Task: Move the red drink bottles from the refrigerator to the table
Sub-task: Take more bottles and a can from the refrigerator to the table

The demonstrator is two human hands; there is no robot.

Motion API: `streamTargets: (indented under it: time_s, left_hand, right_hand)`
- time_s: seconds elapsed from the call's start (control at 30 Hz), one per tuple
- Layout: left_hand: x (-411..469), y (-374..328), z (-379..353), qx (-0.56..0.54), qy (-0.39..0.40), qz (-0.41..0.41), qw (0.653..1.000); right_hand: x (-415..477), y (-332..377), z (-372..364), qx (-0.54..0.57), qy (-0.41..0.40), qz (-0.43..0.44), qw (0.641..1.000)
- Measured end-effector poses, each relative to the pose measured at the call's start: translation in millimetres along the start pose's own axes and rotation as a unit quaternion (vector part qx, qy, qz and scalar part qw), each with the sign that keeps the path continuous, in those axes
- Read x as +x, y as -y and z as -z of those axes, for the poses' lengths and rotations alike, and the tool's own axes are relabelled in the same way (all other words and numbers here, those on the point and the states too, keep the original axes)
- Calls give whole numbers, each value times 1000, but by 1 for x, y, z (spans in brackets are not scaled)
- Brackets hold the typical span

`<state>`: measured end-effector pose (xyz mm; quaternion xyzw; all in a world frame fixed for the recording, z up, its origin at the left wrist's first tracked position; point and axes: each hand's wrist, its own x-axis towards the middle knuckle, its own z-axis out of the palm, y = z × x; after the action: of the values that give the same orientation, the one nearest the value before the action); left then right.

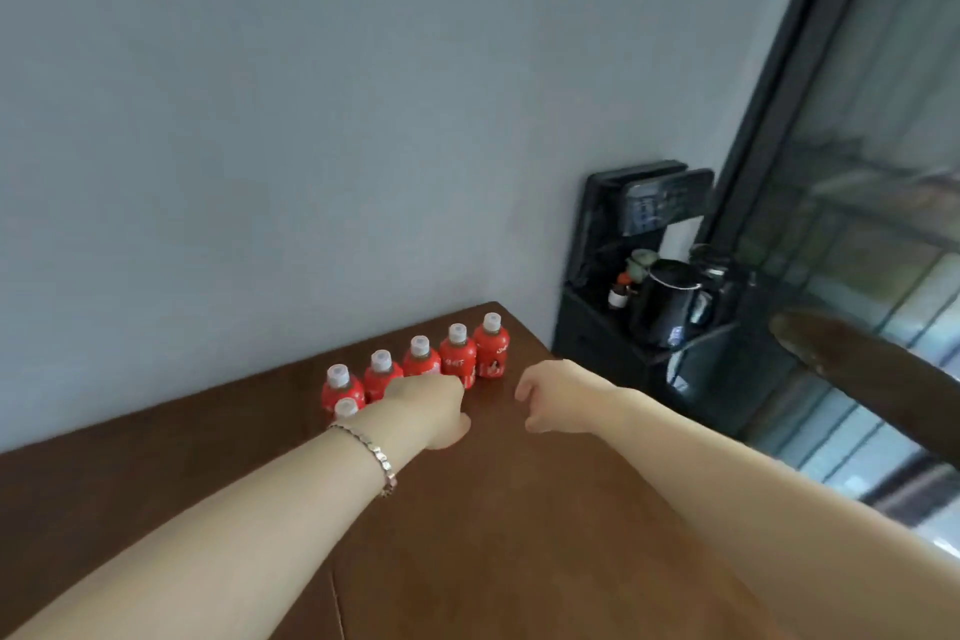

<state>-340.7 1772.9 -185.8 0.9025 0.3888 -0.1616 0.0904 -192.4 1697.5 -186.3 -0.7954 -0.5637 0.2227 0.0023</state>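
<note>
Five red bottles [491, 347] are standing in a row on the table [498, 515] by the wall [260, 120], with a sixth bottle [344, 408] peeking out behind the left wrist. Left hand [428, 408] is curling in front of the row, can't tell its grip. Right hand [558, 395] is hovering with its grip loose, holding nothing.

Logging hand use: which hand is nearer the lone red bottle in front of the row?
Left. The left hand is just right of the lone red bottle, its wrist overlapping it; the right hand is farther right.
</note>
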Motion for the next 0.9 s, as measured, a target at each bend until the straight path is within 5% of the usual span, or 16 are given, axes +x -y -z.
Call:
streamTargets:
  time_s: [0.37, 0.57, 0.9]
  left_hand:
    - [-108, -277, 33, 90, -78, -348, 930]
    - [-245, -466, 1, 70, -117, -549, 824]
    - [-529, -711, -108, 131, -103, -736, 656]
  right_hand:
    - [-307, -145, 3, 76, -145, -301, 940]
    - [-543, -198, -41, 102, -241, -487, 833]
    - [-905, -208, -144, 134, -260, -693, 659]
